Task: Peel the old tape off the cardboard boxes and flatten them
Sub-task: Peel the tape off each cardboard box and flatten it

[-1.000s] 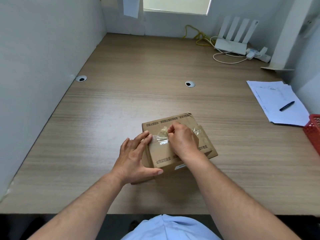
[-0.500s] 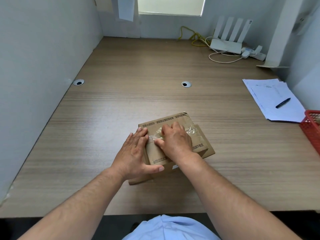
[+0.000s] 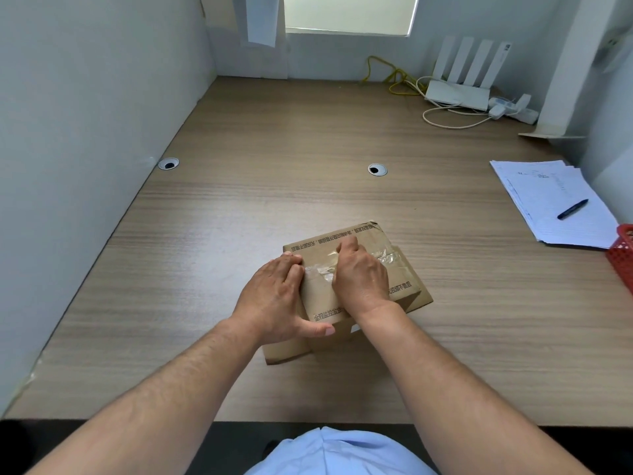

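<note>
Pale blue cloth of the person's shirt (image 3: 339, 454) at the bottom edge, with two bare forearms reaching forward from it.

Left hand (image 3: 274, 296): fingers straight and close together, laid flat over the left rim of the cardboard box (image 3: 318, 296), thumb stretched along its near side. It is pressing, not clasping.

Right hand (image 3: 359, 272): fingers curled tight into a narrow pinch on the clear tape (image 3: 388, 258) at the middle of the box top. Fingertips hidden behind the knuckles.

Box: small, brown, matte, squat and rectangular, turned at a slant. It sits on the wooden desk (image 3: 239, 217), centre-near, just ahead of the person. Black printed characters run along its far and near top edges. Loose flaps lie flat against the desk at the near-left and at the right. The tape is glossy, wrinkled and whitish where it crumples, crossing the top from left to right.

Desk: grey-brown laminate with a fine horizontal grain. Two round metal-rimmed cable holes, one at the left wall (image 3: 168, 163) and one mid-desk (image 3: 377, 170).

Right side: fanned stack of white papers (image 3: 548, 200) with a dark pen (image 3: 572, 209) on top, and a red mesh basket (image 3: 623, 255) cut off by the frame.

Far right corner: white router (image 3: 457, 94) with four flat upright antennas, a yellow cable (image 3: 394, 75) and a looped white cable (image 3: 445, 123).
</note>
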The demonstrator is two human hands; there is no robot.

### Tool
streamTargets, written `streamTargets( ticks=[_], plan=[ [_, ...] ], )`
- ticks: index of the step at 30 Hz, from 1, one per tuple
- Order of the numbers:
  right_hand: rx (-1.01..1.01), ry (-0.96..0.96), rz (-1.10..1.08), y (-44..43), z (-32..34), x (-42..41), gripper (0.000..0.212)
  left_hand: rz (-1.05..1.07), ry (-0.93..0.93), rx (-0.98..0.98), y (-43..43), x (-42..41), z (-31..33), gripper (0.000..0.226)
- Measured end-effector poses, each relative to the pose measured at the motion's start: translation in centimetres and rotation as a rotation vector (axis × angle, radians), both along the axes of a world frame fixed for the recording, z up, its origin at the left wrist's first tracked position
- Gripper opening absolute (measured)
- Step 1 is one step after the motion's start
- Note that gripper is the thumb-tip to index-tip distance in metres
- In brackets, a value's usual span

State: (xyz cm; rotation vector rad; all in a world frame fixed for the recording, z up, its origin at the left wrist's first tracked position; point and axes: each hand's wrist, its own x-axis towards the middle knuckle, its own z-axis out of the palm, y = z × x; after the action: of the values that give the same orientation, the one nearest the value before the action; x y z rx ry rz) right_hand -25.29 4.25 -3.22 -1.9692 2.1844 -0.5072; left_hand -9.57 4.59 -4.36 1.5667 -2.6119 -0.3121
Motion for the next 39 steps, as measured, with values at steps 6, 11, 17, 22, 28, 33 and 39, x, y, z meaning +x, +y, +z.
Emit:
streamTargets(
  ticks=[6,11,17,22,28,33,39],
  plan=[
    [0.022,0.021,-0.073,-0.6,0.0,-1.9,0.028,-0.032,-0.042,-0.033,-0.2,-0.2,0.6,0.123],
    [0.083,0.139,-0.036,0.1,0.2,-0.6,0.049,-0.095,-0.137,-0.076,-0.8,-0.6,1.2,0.114],
    [-0.014,0.229,0.087,0.6,-0.3,0.6,0.022,-0.147,-0.184,-0.054,-1.1,-1.4,1.5,0.111],
    [0.029,0.081,0.023,-0.1,0.1,0.0,0.021,-0.147,-0.112,-0.014,-0.9,-1.6,1.5,0.104],
    [0.162,-0.355,-0.236,-2.1,1.5,-3.0,0.02,-0.14,-0.126,0.041,-1.1,-1.3,1.5,0.11],
    [0.13,-0.047,-0.173,-1.7,1.0,-3.4,0.015,-0.143,-0.124,0.044,-1.4,-0.9,1.2,0.108],
    [0.055,0.165,-0.047,-0.6,0.0,-1.9,0.034,-0.145,-0.139,0.028,-1.3,-1.3,1.1,0.106]
  ],
)
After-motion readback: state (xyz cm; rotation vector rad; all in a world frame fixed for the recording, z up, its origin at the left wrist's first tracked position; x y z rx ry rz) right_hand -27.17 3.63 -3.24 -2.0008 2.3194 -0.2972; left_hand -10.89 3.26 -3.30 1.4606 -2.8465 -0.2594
